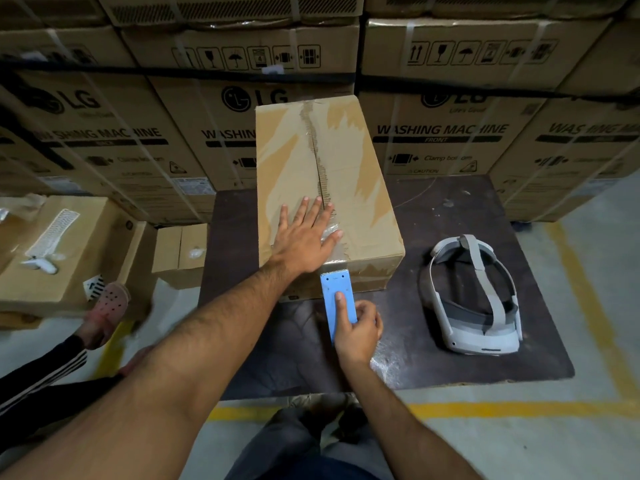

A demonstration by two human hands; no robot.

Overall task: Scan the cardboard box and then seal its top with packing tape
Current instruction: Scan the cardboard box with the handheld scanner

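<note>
A brown cardboard box (346, 161) lies on a dark board, its top flaps meeting at a torn centre seam. My left hand (304, 237) rests flat on the near end of the box top, fingers spread, over a strip of clear tape. Against the box's near face stands a blue tape dispenser (337, 303), serrated blade up at the top edge. My right hand (358, 329) grips that dispenser, index finger stretched along its back. The tape roll is hidden behind this hand.
The dark board (450, 209) lies on the concrete floor. A grey-white headset (474, 296) lies right of the box. Stacked washing machine cartons (443, 133) wall the back. Open boxes (69, 251) stand left. Another person's foot in a pink clog (110, 303) is there.
</note>
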